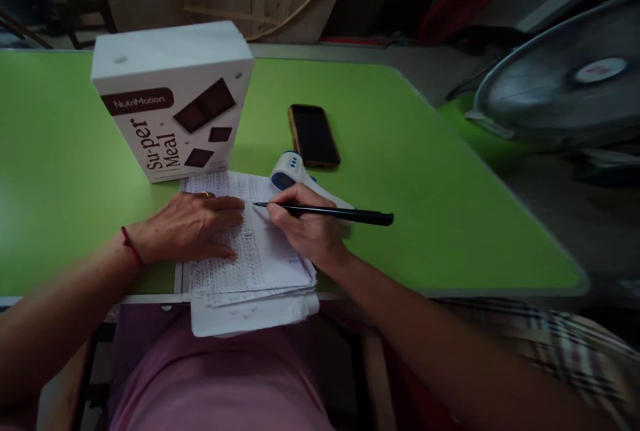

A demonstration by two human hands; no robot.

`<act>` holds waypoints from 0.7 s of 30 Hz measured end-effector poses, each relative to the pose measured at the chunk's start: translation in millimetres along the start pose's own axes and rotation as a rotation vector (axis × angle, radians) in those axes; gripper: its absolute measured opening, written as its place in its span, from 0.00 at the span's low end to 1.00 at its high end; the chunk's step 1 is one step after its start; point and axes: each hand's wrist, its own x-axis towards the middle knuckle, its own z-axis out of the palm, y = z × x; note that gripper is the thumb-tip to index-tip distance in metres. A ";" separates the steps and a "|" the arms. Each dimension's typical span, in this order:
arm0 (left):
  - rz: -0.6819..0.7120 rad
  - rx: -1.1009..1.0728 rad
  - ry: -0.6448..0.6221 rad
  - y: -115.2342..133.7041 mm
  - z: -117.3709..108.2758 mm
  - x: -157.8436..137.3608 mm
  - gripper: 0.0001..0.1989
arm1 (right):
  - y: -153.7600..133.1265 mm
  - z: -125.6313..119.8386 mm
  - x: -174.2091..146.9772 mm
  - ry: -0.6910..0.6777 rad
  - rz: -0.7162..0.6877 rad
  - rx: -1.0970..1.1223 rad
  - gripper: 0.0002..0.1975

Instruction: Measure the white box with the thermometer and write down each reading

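Observation:
Handwritten sheets of paper (270, 264) lie stacked at the front edge of the green table, their lower sheets hanging over it. My left hand (200, 223) rests flat on the top sheet with its fingers stretched out. In my right hand (313, 224) is a black pen (360, 216), pinched near its tip, which points left at the page just past the written lines. Beyond the right hand lies a white and blue infrared thermometer (291, 168), its handle partly hidden behind that hand.
A white NutriMotion box (175, 98) stands upright behind the papers. Farther right, a phone (314, 136) lies screen up on the green table (440, 218). Past the table's right edge is a large round fan (560, 78). Checkered cloth (555, 351) shows below right.

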 end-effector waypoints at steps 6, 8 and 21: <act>-0.018 0.000 -0.017 2.0 -0.2 0.5 0.24 | -0.9 -1.5 2.3 -0.034 -0.001 -0.013 0.06; -0.022 0.005 -0.020 2.7 -0.7 1.0 0.24 | -0.5 -1.5 2.4 -0.040 0.005 -0.017 0.06; -0.008 0.009 -0.004 1.0 -0.6 1.1 0.24 | -0.1 0.1 1.8 -0.052 0.012 -0.014 0.06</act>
